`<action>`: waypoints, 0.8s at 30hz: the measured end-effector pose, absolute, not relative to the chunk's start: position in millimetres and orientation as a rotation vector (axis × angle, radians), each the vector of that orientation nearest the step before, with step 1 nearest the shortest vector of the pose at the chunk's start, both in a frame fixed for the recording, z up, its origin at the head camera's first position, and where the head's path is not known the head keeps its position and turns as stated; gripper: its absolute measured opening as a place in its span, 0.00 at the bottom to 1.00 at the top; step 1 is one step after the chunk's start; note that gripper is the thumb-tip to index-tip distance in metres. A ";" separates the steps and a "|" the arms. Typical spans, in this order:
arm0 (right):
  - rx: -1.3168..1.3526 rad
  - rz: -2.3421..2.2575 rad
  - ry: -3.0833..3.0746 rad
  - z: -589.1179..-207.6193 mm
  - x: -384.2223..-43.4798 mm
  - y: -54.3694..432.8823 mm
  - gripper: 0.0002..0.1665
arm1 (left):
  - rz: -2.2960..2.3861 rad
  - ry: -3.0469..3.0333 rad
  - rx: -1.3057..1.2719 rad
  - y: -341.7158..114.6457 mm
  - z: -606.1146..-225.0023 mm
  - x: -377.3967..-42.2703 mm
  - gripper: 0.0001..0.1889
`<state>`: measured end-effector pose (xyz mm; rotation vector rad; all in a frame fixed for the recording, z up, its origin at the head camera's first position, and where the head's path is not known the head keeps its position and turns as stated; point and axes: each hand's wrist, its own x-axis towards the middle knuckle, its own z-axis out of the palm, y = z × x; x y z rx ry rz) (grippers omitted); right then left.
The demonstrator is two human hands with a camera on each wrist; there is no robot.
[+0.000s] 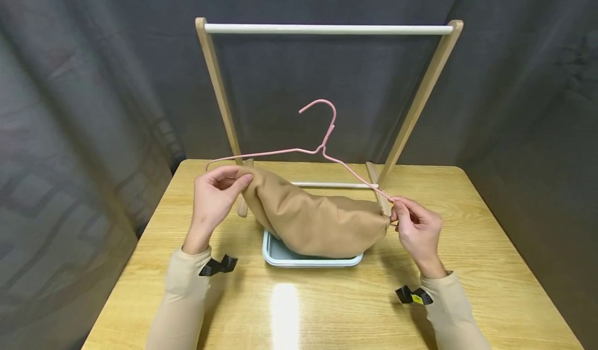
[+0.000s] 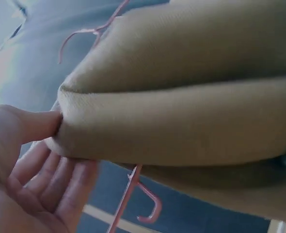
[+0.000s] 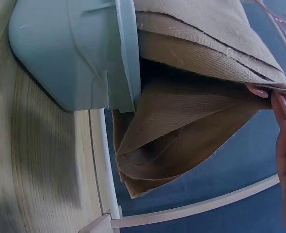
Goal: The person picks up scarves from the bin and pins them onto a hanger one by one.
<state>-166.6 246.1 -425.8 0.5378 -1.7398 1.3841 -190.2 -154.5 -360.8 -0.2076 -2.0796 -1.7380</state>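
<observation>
A tan folded cloth (image 1: 322, 225) sags between the two hands, over a pale blue tray (image 1: 312, 262). My left hand (image 1: 216, 197) pinches the cloth's upper left corner between thumb and fingers. A pink clothes hanger (image 1: 345, 165) stands behind the cloth, hook up, its left end near the left hand. My right hand (image 1: 418, 230) grips the hanger's right end, and its fingers touch the cloth's right edge. In the right wrist view the cloth's layers (image 3: 182, 121) gape at that end, with a fingertip between them. The cloth hides most of the hanger's lower bar.
Behind stands a rack with wooden legs (image 1: 417, 103) and a white top rail (image 1: 327, 29); its lower white bar (image 1: 331, 185) runs just behind the cloth. Grey curtains (image 1: 79, 132) surround the wooden table (image 1: 374, 313).
</observation>
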 end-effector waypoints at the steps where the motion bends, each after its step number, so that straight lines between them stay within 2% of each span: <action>1: 0.534 1.384 -1.743 -425.6 -166.0 246.0 0.06 | -1.710 -2.067 -0.213 -152.3 -358.3 -190.7 0.11; 10: 0.398 1.478 -1.735 -418.5 -162.6 252.6 0.09 | -1.348 -2.071 -0.224 -146.0 -336.0 -203.5 0.09; 16: 0.427 1.504 -1.720 -418.0 -162.8 254.3 0.08 | -0.924 -2.293 -0.124 -154.3 -348.5 -210.8 0.12; 24: 0.401 1.457 -1.781 -421.9 -161.8 253.6 0.08 | -0.558 -2.285 -0.213 -143.3 -362.1 -207.6 0.09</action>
